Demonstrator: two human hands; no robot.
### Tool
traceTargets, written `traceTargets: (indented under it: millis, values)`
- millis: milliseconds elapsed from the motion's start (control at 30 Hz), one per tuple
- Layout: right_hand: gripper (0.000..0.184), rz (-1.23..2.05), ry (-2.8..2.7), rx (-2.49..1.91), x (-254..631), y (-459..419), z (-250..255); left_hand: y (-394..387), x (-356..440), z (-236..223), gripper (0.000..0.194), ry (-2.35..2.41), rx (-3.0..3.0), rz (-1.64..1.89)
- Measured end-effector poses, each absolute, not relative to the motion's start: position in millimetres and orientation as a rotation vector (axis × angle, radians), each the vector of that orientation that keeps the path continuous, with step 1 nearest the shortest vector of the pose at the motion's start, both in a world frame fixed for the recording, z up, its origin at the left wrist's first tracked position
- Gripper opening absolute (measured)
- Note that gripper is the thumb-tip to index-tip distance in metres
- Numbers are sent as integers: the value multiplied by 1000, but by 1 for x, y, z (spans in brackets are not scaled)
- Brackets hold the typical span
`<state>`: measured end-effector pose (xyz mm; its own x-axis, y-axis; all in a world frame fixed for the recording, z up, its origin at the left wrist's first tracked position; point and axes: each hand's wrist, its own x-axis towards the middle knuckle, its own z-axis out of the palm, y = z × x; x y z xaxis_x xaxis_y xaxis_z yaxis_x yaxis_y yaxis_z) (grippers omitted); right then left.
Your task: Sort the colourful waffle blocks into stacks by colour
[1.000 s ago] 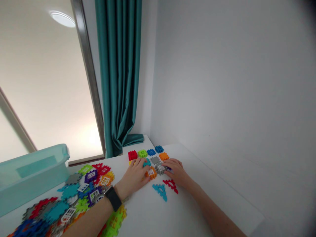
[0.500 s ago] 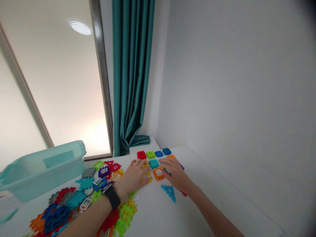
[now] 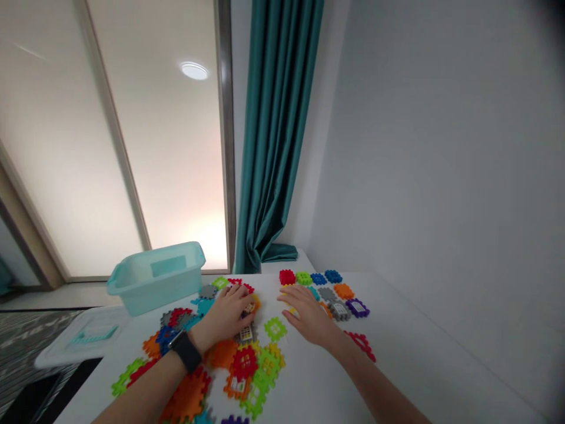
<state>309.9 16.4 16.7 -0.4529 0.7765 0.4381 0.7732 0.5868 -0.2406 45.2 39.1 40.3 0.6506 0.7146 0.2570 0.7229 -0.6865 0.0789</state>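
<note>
My left hand [image 3: 230,313] wears a dark watch [image 3: 185,350] at the wrist and rests over a heap of notched plastic building pieces. Its fingers are apart beside an orange piece [image 3: 255,301], and no grip shows. My right hand [image 3: 308,313] is spread over the left side of several rows of sorted pieces. Partly under its fingers lies a yellow piece [image 3: 289,307]. A red stack [image 3: 287,277], a lime stack [image 3: 303,278], a grey piece with a window [image 3: 339,310] and a purple piece [image 3: 357,307] lie around it.
A teal bin [image 3: 163,294] stands at the back left, behind a clear lid [image 3: 83,337]. Lime pieces [image 3: 267,368] and a large orange piece [image 3: 188,397] lie near the front. A red piece [image 3: 362,344] lies right of my right forearm. A wall [image 3: 441,176] borders the table.
The view has turned left. My left hand has moved from the sorted rows to the heap. My right hand has shifted left across the rows, from the orange piece towards the yellow one.
</note>
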Motion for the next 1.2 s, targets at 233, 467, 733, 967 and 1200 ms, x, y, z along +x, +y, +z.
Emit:
traceTargets:
  millis: [233,467,733,967,1200]
  values:
    - [34,194,-2422,-1162,263,6,22,20,10,32,21,-1369,-2849,-464]
    - [33,314,-2407,-1154,235,-6,13,7,-7,29,18,-1404,-2951,-527]
    - [41,375,-2268,-1134,231,-25,-9,-5,-22,28,35,-1400,-2950,-526]
    - [38,396,-2201,-1124,227,-31,-10,-9,-21,27,48,-1418,-2973,-474]
    - [35,386,-2198,-1129,226,-32,-7,-9,-22,25,52,-1396,-3000,-462]
